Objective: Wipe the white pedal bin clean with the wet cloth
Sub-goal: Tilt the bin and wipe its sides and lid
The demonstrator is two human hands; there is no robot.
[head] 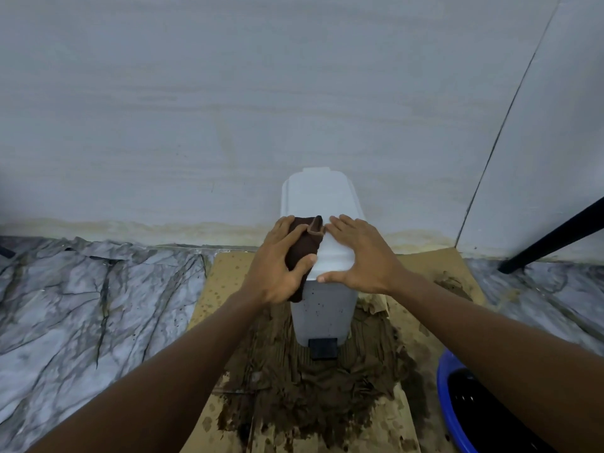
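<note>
White pedal bin (322,204) on soggy cardboard (376,420), left hand (277,266) clutching brown cloth (302,250) on its lid, right hand (359,253) flat, fingers spread, steadying lid

No legible text or labels anywhere.

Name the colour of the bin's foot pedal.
Black, clearest in the head view: the pedal.
</note>
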